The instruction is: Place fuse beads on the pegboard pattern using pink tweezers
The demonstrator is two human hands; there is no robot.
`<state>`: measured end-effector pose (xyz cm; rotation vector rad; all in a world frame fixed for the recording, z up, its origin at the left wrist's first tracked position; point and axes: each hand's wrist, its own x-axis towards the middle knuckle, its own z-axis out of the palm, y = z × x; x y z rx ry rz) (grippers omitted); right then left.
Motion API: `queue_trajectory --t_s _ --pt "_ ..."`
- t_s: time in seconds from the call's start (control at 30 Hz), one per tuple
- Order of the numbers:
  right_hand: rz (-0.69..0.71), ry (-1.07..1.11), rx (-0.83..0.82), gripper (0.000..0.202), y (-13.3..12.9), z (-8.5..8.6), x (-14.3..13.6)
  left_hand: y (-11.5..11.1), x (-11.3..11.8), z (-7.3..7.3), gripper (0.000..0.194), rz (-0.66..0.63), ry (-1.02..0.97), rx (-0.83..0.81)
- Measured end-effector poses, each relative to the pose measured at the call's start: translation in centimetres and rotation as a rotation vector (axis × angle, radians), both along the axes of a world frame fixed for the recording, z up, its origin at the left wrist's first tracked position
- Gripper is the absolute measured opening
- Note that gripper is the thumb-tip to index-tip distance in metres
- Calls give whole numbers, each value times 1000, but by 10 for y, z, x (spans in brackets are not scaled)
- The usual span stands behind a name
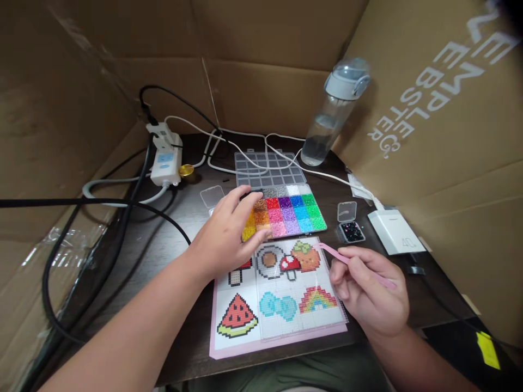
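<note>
Pink tweezers (337,256) are held in my right hand (370,286), their bent tip near the orange fruit design (307,257) on the clear pegboard (286,333). My left hand (232,231), fingers spread and apparently holding nothing, hovers by the left side of the bead box (285,236), hiding part of it. Sorted beads of many colours fill the box's compartments. Under the pegboard lies a pattern sheet (226,345) with a watermelon picture (237,317). A mushroom, an egg, a blue bow and a rainbow show on or through the board; which are made of beads I cannot tell.
A small box of dark beads (350,232) stands open to the right, near a white power bank (395,233). Behind are a water bottle (332,111), a power strip (166,158) with cables, and a gold cap (187,173). Cardboard walls (265,92) enclose the desk.
</note>
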<state>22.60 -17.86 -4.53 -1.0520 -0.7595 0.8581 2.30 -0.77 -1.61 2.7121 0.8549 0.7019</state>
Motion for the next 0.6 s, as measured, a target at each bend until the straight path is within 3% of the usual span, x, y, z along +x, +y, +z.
queue_trajectory --t_s 0.13,0.27,0.37,0.6 --pt "28 -12 45 15 1 0 -3 -4 -1 7 38 -57 -335 222" --pt "58 -29 54 16 3 0 -5 -12 -2 13 16 -174 -434 305" --pt "32 -38 31 16 1 0 -8 -24 -1 18 36 -282 -424 343" --pt "-4 -93 97 27 -2 -4 -12 -42 3 18 40 -354 -381 407"
